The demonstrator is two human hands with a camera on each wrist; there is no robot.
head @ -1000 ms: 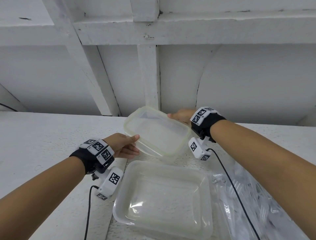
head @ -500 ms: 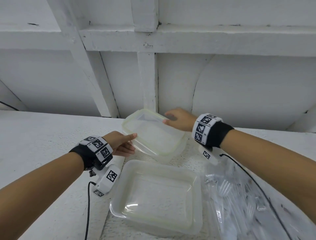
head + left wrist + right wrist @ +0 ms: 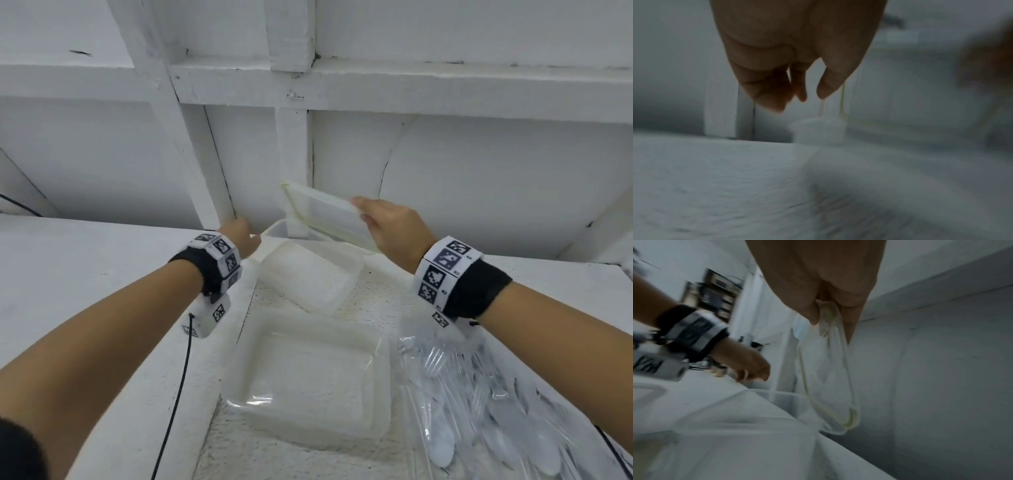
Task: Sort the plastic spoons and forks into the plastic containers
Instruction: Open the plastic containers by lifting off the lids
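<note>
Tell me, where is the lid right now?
In the head view, the lid is up in the air at the back, tilted, pinched by the right hand above the far container.

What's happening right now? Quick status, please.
Right hand grips clear green-rimmed lid, lifted. Left hand at far translucent plastic container. Bagged cutlery untouched.

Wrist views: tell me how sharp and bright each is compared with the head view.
Left wrist view: dim, smeared by motion blur, the left hand dark against the pale surface. Right wrist view: also dim and blurred, though the lid pinched by the right hand stays readable. Head view: bright and mostly sharp, with glare on the near container and the cutlery bag.
</note>
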